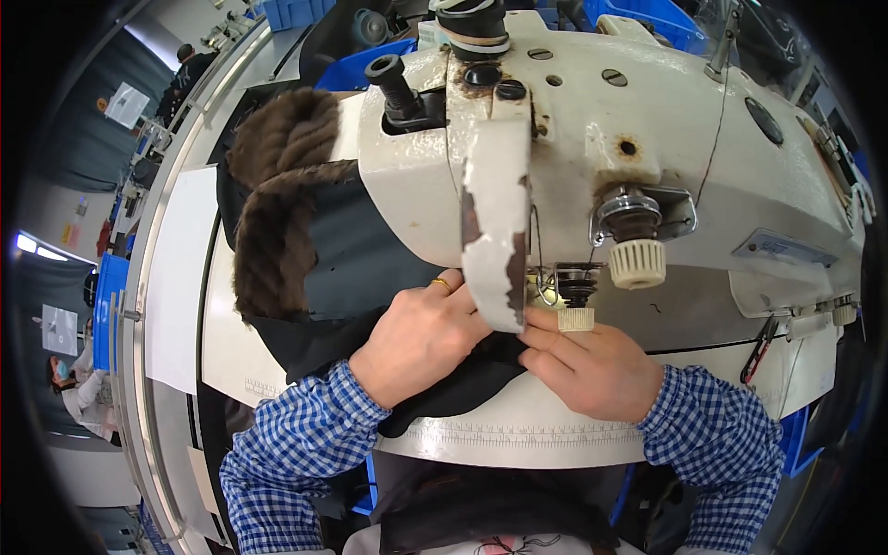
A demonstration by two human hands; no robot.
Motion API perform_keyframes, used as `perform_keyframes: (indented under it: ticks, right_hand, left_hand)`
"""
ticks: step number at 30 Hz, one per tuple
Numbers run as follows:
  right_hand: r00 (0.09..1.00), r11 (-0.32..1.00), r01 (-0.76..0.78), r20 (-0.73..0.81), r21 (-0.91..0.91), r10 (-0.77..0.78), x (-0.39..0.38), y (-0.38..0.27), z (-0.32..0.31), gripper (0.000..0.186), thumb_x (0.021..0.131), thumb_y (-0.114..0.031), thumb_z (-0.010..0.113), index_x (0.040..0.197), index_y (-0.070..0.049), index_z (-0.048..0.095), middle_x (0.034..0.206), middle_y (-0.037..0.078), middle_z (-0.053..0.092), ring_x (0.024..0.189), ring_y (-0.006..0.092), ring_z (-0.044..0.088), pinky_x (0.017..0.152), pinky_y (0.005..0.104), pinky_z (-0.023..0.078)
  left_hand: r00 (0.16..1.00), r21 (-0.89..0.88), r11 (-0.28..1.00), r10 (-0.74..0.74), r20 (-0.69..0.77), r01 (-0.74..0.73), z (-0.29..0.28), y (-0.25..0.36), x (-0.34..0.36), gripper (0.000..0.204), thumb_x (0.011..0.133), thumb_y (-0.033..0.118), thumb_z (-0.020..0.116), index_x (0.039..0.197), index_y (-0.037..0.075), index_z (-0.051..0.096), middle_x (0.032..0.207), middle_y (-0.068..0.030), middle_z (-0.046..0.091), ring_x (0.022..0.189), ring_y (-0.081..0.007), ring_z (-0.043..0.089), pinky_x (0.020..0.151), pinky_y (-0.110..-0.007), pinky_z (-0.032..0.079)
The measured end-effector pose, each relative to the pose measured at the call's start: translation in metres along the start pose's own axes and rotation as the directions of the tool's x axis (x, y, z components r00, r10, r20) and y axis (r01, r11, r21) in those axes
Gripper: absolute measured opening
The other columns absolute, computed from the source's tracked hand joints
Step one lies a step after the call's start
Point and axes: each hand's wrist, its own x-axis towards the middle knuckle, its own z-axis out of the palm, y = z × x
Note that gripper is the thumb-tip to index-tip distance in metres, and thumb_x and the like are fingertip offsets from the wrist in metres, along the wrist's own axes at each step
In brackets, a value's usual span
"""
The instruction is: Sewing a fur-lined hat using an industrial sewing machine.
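A dark fabric piece with brown fur trim (347, 245) lies across the bed of a white industrial sewing machine (555, 185), its fur side to the left. My left hand (421, 338), with a ring on one finger, is closed on the dark cloth just left of the machine's head. Close to the needle area, my right hand (592, 370) has bent fingers pressed together at the cloth's right end. The peeling front guard of the machine covers the fingertips of both hands and the needle, so the exact grip is hidden.
Small red-and-black thread snips (758, 350) lie right of my right hand. A printed ruler scale (518, 435) runs along the table's front edge. White paper (180, 277) lies at the left, beside a metal rail. Blue bins (111, 310) and other people are farther off.
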Motion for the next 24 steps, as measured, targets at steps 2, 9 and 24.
perform_keyframes:
  ticks: [2, 9, 24]
  right_hand:
    - [1.0, 0.999, 0.017, -0.015, -0.027, -0.017, 0.0, -0.003, -0.001, 0.025, 0.077, -0.012, 0.066, 0.099, -0.001, 0.063, 0.106, 0.013, 0.067, 0.103, 0.0281, 0.066, 0.094, 0.0375, 0.056]
    - [1.0, 0.997, -0.015, -0.004, -0.073, 0.015, 0.001, -0.006, 0.002, 0.024, 0.078, -0.012, 0.066, 0.099, 0.0, 0.063, 0.113, 0.015, 0.068, 0.1, 0.0268, 0.065, 0.096, 0.0381, 0.055]
    - [0.998, 0.997, -0.058, -0.001, -0.045, 0.058, 0.003, -0.01, 0.001, 0.022, 0.079, -0.011, 0.065, 0.099, 0.0, 0.063, 0.112, 0.014, 0.067, 0.097, 0.0253, 0.064, 0.097, 0.039, 0.054]
  left_hand:
    - [1.0, 0.034, 0.999, 0.007, 0.004, -0.007, 0.0, 0.002, 0.001, 0.055, 0.07, 0.003, 0.072, 0.125, 0.009, 0.071, 0.085, -0.0058, 0.062, 0.077, -0.0239, 0.067, 0.063, -0.036, 0.055]
    - [0.998, 0.046, 0.998, 0.044, -0.054, -0.042, 0.001, -0.004, 0.003, 0.056, 0.07, 0.002, 0.072, 0.125, 0.01, 0.071, 0.083, -0.0051, 0.06, 0.074, -0.0229, 0.066, 0.062, -0.036, 0.055]
    - [0.996, 0.081, 0.994, 0.083, -0.046, -0.079, 0.001, -0.007, 0.004, 0.057, 0.069, 0.003, 0.069, 0.125, 0.012, 0.071, 0.084, -0.0049, 0.06, 0.077, -0.0238, 0.065, 0.064, -0.036, 0.056]
